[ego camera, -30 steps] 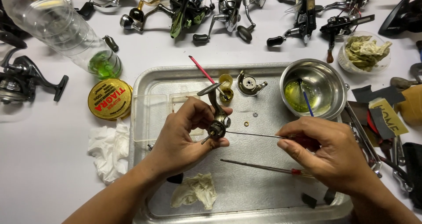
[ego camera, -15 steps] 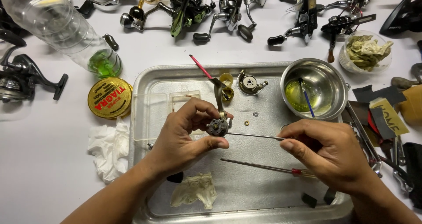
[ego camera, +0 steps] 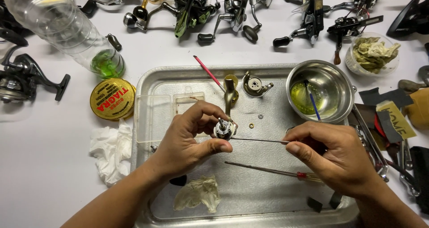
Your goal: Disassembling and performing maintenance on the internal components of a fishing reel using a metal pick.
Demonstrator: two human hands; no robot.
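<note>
Hands working a small reel part over a metal tray [ego camera: 147,82].
The left hand [ego camera: 187,141] is pinching the reel part [ego camera: 223,129]; the right hand [ego camera: 333,158] is gripping a thin metal pick [ego camera: 259,140] touching it.

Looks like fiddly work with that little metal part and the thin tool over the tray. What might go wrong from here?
Three risks, as I judge them:
1. The small metal reel part sits only between the fingertips of the left hand; it might slip.
2. The thin metal rod in the right hand points at those fingers and might poke them.
3. The tiny brass ring lying loose on the steel tray might get knocked and lost.
</note>
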